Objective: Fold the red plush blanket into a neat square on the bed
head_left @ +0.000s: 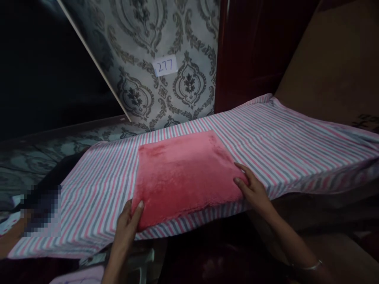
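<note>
A flat, square pink plush cloth [186, 173], perhaps folded or a cushion cover, lies on a table covered with a striped cloth [266, 146]. At its near left corner, my left hand [127, 221] holds the edge, thumb on top and the fingers partly hidden at the side. My right hand [251, 189] grips the right edge near the front corner, with thumb and index finger showing on the plush and the other fingers hidden. The plush surface has darker brushed patches, mostly towards the front and left.
Behind the table stands a patterned wall with a paper label [165, 65] reading 277. A large dark screen [53, 71] hangs at the left, and a cardboard box [334, 67] stands at the right. Another person's arm [13, 238] is at the left edge.
</note>
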`<state>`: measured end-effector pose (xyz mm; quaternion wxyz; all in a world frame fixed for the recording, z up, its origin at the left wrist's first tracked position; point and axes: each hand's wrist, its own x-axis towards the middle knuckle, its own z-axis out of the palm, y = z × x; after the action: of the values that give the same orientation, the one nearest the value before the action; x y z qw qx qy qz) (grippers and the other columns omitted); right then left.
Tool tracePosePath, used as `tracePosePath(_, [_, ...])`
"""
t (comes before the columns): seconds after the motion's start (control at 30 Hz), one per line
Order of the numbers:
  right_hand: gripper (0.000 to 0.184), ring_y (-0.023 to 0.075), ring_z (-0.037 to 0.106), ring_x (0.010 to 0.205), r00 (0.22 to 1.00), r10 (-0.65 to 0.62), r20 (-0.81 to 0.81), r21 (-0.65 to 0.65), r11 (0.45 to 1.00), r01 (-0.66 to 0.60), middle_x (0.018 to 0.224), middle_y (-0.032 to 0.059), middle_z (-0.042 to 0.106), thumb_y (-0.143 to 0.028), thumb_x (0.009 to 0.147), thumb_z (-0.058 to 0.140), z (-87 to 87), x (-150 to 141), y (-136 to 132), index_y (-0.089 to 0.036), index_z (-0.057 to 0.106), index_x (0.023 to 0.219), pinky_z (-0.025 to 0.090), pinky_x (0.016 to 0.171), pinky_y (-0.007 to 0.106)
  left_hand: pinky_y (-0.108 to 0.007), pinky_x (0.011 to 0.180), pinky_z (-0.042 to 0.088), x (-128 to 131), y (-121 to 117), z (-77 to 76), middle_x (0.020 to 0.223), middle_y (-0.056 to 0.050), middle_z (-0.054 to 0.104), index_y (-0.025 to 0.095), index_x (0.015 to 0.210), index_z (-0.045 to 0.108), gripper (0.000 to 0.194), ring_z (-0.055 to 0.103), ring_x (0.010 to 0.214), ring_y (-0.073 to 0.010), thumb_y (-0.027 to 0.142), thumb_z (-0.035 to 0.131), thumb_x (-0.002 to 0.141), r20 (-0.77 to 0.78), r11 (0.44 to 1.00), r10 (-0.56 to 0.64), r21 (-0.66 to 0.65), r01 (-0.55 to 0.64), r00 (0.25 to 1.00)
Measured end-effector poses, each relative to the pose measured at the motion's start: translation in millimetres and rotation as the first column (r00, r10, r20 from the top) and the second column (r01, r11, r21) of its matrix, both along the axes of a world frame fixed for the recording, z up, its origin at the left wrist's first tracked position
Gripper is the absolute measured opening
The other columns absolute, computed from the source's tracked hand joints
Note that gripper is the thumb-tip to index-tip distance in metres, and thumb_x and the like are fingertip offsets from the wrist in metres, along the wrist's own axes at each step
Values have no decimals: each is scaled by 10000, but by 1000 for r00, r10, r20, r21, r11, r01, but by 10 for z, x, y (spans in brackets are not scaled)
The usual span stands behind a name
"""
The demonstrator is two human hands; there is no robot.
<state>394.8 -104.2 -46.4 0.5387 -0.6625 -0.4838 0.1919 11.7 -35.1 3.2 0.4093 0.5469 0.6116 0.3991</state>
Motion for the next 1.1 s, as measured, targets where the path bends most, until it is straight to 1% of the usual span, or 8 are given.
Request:
tracePosePath(0.2, [583, 302, 519, 1275, 1000, -3, -9, 1, 1000, 3, 1363, 75, 586, -591, 857, 518, -37, 29, 0, -275, 524, 1347, 408, 1065, 437, -385, 950, 531, -85, 76, -80, 1085, -66, 733, 218, 1152, 627, 658, 652, 1102, -318, 673, 704, 683, 80, 999, -2, -50, 6, 997])
tracePosePath(0.3, [553, 287, 645, 1007, 1000, -24, -15, -35, 999, 23, 1118, 75, 691, -607, 837, 535, -32, 110, 28, -283, 578, 1283, 510, 891, 408, -386, 868, 572, -118, 229, -55, 1100, -75, 731, 241, 1184, 616, 691, 672, 1066, -324, 698, 690, 671, 67, 997, 64, -39, -61, 996])
tracePosePath(0.4, [542, 242, 642, 825, 997, -78, -23, -18, 997, 78, 987, 72, 687, -605, 818, 543, 33, 254, 180, -259, 607, 1230, 527, 753, 369, -412, 886, 568, -127, 514, 66, 1196, -108, 702, 247, 1177, 639, 705, 640, 1139, -345, 689, 720, 633, 26, 997, 69, -36, -68, 997])
tracePosePath(0.5, [598, 245, 639, 919, 996, -32, -85, 11, 999, 33, 1061, 88, 675, -603, 774, 585, 157, 415, 486, -223, 598, 1235, 523, 800, 365, -428, 959, 530, -33, 830, 264, 1273, -142, 664, 220, 1096, 675, 658, 599, 1212, -346, 658, 756, 611, 37, 997, 35, -72, -32, 999])
tracePosePath(0.67, [713, 244, 666, 944, 937, 96, -336, -138, 979, -150, 1111, 99, 689, -611, 785, 602, 355, 557, 1118, -190, 524, 1354, 544, 811, 374, -406, 870, 565, 236, 1221, 525, 1083, -153, 739, 161, 1002, 693, 564, 696, 1032, -322, 555, 808, 616, 296, 955, -198, -154, 252, 934])
tracePosePath(0.83, [627, 260, 612, 1163, 926, 113, -361, -209, 958, -199, 1320, 135, 617, -528, 782, 662, 434, 572, 1541, -174, 582, 1294, 501, 968, 373, -358, 749, 591, 337, 1519, 511, 970, -146, 759, 171, 994, 670, 561, 727, 927, -301, 481, 873, 572, 247, 977, -124, -139, 161, 961])
tracePosePath(1.0, [720, 280, 659, 1083, 919, 137, -370, -261, 934, -244, 1256, 157, 655, -494, 702, 757, 483, 539, 1725, -153, 562, 1305, 540, 922, 414, -390, 719, 595, 380, 1662, 475, 882, -148, 762, 162, 973, 675, 565, 737, 841, -309, 452, 890, 538, 390, 941, -164, -214, 262, 906])
tracePosePath(1.1, [575, 266, 702, 951, 852, 161, -498, -239, 919, -313, 1107, 143, 719, -430, 690, 770, 528, 487, 1755, -160, 625, 1177, 581, 822, 393, -407, 728, 589, 408, 1664, 477, 839, -130, 761, 184, 904, 690, 479, 730, 861, -328, 411, 885, 530, 423, 949, -142, -198, 244, 895])
